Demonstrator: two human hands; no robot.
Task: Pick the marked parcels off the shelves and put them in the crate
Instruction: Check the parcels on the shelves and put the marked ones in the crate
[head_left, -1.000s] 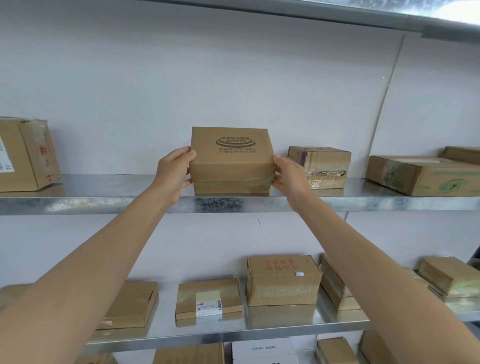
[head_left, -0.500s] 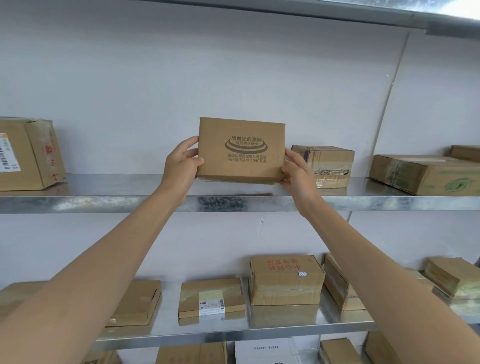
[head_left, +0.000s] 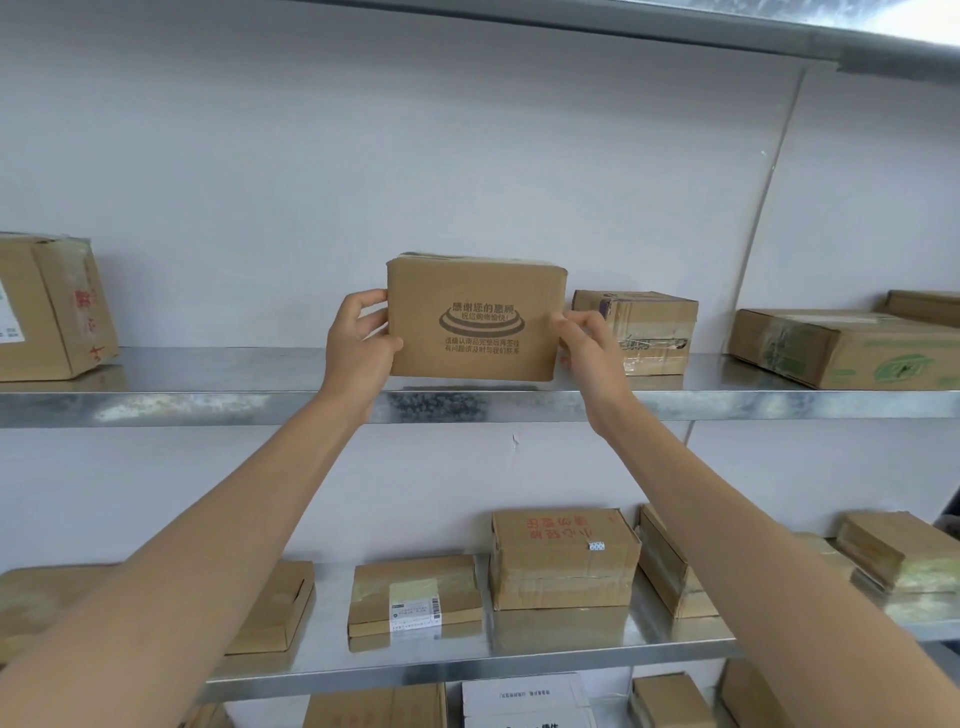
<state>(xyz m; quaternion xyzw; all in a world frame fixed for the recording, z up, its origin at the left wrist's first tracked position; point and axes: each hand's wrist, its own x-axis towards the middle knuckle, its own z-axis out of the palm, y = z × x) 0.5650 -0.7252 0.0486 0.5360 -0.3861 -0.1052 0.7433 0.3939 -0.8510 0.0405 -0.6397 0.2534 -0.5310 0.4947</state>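
Now the left hand is curled round the left edge of the parcel, which is held just over the top shelf, and the right hand is pinched on its right edge. The parcel should be kept level and squeezed evenly as it is drawn out. A second ago it lay flat on the shelf.

The left edge cuts off a big box. The white label on the flat parcel has print too small to read.
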